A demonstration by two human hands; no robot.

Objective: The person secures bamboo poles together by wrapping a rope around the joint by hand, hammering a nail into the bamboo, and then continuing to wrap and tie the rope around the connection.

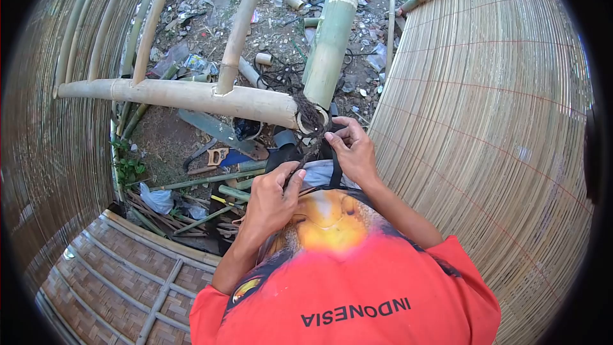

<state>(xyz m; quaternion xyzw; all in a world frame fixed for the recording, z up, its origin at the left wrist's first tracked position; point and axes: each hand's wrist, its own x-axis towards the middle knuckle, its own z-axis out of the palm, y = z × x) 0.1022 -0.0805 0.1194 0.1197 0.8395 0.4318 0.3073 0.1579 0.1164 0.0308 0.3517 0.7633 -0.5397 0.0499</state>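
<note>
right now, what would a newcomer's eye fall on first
The bright red shirt lettered INDONESIA fills the bottom centre. Above, the left hand and right hand hold dark fibrous cord near a pale bamboo rail and thick green bamboo pole. A blue-bladed, wooden-handled saw lies left of the hands.

left hand (pixel 272 198) pinching; right hand (pixel 355 155) farther forward, also pinching; bare forearms (pixel 403 213) angled inward.
</note>
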